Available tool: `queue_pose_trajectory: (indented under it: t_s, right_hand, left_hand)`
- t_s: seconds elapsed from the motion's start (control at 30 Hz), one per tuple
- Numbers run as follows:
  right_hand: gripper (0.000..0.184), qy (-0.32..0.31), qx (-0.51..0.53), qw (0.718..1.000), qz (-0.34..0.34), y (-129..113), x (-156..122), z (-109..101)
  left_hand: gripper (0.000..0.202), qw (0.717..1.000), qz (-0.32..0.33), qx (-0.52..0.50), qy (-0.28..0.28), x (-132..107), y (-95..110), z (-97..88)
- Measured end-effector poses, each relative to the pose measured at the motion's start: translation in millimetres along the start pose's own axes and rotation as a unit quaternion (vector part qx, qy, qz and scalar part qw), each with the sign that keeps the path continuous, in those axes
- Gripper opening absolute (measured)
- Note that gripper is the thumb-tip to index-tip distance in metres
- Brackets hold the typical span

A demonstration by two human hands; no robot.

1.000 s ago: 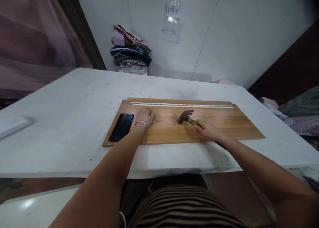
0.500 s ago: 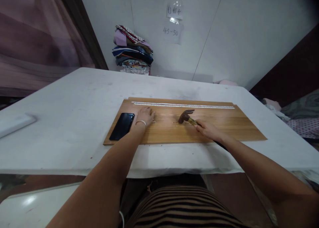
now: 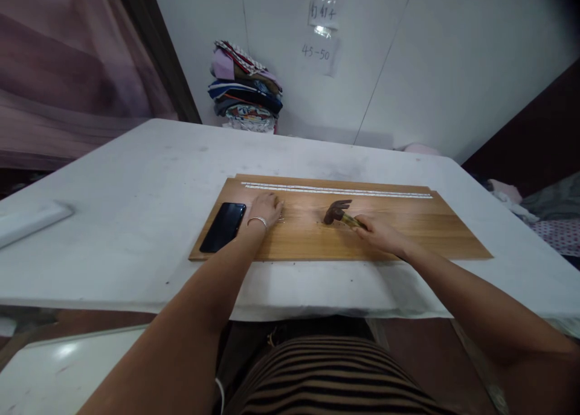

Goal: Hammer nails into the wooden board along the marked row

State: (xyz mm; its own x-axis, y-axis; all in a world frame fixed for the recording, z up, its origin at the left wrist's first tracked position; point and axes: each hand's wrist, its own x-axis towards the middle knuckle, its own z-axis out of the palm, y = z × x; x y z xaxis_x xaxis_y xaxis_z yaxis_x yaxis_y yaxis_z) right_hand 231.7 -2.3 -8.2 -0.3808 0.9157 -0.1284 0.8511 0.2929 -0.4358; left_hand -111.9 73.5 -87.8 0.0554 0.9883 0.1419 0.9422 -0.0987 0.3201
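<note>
A wooden board (image 3: pixel 308 240) lies flat before me, with a claw hammer (image 3: pixel 336 212) over its middle. My right hand (image 3: pixel 378 234) is wrapped round the hammer's handle, the head low at the board and the claw pointing up and right. Small dark specks show by the hammer head. My left hand (image 3: pixel 266 208) rests on the board's left part, its fingers lying loosely over the wood. Several small nails (image 3: pixel 281 217) lie beside those fingertips; whatever is under the palm is hidden.
Left of my left hand, a black phone (image 3: pixel 223 228) lies on the board. Two white measuring strips (image 3: pixel 335 191) run along its far edge. The board is on a white-covered table (image 3: pixel 136 221). Folded cloth (image 3: pixel 247 89) is stacked by the wall. A white object (image 3: pixel 36 221) sits far left.
The camera view has shifted slightly. Both hands and the hammer keep nearly the same places on the board.
</note>
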Motion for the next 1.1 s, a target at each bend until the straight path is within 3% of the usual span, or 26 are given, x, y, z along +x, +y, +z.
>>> queue_pose_trajectory:
  t_s: [0.73,1.1]
  right_hand:
    - [0.021,-0.001,0.046,0.999,0.002,1.8,-3.5,-2.5]
    - [0.021,-0.018,0.043,0.999,0.017,-3.0,-6.6,-7.7]
  left_hand:
    - [0.038,1.000,0.008,0.002,0.009,0.8,-2.4,1.7]
    - [0.037,1.000,0.012,0.001,-0.006,-1.8,2.5,-7.0]
